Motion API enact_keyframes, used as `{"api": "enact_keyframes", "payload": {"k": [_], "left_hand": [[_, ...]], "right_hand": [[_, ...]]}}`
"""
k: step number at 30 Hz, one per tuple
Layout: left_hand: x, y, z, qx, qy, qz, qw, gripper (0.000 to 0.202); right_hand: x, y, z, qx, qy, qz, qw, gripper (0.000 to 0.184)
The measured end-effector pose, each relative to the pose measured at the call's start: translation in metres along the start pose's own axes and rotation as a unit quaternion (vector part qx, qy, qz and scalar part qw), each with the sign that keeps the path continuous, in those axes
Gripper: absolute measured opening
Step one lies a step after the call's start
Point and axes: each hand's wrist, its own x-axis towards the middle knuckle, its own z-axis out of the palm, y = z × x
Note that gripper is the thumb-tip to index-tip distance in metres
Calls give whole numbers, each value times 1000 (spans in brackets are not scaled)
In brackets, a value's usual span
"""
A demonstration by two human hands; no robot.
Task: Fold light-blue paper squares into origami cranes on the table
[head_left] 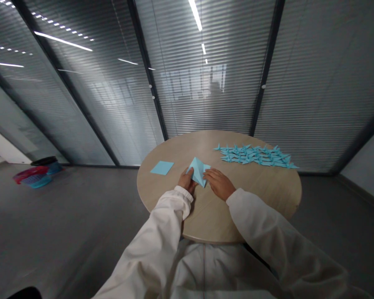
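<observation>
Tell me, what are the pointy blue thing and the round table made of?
The pointy blue thing looks like thin matte paper: it holds sharp creases and flat folded flaps. The round table seems to be wood or a wood-look laminate, with pale tan grain and a smooth, faintly shiny top.

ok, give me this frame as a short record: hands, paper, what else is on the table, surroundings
setting: round wooden table in front of a glass wall with blinds
left hand: at the left edge of the half-folded blue paper; grip unclear
right hand: flat, fingertips on the paper's right side
paper state: partly folded, one point raised
also on table: flat blue square sheet to the left; folded blue paper figures spread at the far right
floor: coloured baskets far left
</observation>
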Motion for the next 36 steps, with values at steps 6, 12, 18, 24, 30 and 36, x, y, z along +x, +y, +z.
{"api": "enact_keyframes", "payload": {"k": [6,12,18,24,30,36], "left_hand": [[2,0,0,-71,-25,-26,997,22],[2,-3,-2,-72,-39,-39,996,15],[3,-4,-2,-62,-27,-30,997,11],[2,-2,0,-73,-43,-39,996,14],[-4,-2,3,-47,-56,-47,996,16],[-7,-2,5,-22,-69,-67,995,14]], "right_hand": [[3,-5,-3,0,3,-42,999,34],[4,-5,-5,-17,33,-36,999,20],[4,-6,-3,26,70,39,996,12],[5,1,2,115,141,145,973,12],[4,9,5,150,194,250,937,13],[3,16,11,222,177,317,905,15]]}}
